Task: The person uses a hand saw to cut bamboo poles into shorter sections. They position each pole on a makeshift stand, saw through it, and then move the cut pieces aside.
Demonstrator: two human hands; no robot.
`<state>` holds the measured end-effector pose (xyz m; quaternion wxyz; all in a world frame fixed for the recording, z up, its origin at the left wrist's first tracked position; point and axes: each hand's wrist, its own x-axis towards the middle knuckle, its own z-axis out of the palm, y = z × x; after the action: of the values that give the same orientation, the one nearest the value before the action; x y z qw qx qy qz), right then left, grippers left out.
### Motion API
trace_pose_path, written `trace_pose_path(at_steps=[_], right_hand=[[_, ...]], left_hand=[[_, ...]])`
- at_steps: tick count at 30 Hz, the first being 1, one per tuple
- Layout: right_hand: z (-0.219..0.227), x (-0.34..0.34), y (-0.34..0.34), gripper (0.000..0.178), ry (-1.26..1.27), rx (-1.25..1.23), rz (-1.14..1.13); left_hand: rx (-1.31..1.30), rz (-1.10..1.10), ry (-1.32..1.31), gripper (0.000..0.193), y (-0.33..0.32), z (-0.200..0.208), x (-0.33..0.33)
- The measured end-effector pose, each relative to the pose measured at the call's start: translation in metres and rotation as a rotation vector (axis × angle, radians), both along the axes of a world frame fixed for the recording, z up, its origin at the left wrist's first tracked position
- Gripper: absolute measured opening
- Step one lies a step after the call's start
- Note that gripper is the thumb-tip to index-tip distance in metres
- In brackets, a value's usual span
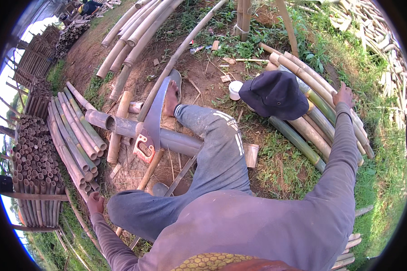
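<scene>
My right arm reaches out to the right, and my right hand [343,96] is at the outer side of a stack of bamboo poles [309,92], its fingers apart against the outermost pole. My left hand [95,203] is low on the left, beside my knee and near the ends of another bamboo pile [72,140]. Its fingers are loosely bent and apart, with nothing visible in them. Between my legs lies a thick grey bamboo pole [178,139]. A handsaw [156,110] with an orange-and-white handle [144,147] leans across it, touched by neither hand.
A dark cloth hat [276,95] rests on the right-hand poles, beside a white tub [235,90]. Short bamboo pieces [120,126] prop the thick pole. More long poles [140,34] lie ahead. Stacked cut bamboo [38,158] stands far left, and split pieces [389,58] lie far right.
</scene>
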<state>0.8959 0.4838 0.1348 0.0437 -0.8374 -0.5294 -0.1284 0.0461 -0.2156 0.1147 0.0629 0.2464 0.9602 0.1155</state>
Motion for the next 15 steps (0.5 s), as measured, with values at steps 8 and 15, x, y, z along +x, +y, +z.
trace_pose_path(at_steps=[8, 15], right_hand=[[0.030, -0.187, -0.045, 0.043, 0.205, 0.686, 0.997], [0.165, -0.308, -0.153, 0.040, 0.418, 0.882, 1.613]], left_hand=[[0.672, -0.880, 0.513, 0.041, 0.200, 0.194, 0.183], [0.503, -1.218, 0.157, 0.045, 0.210, 0.299, 0.260]])
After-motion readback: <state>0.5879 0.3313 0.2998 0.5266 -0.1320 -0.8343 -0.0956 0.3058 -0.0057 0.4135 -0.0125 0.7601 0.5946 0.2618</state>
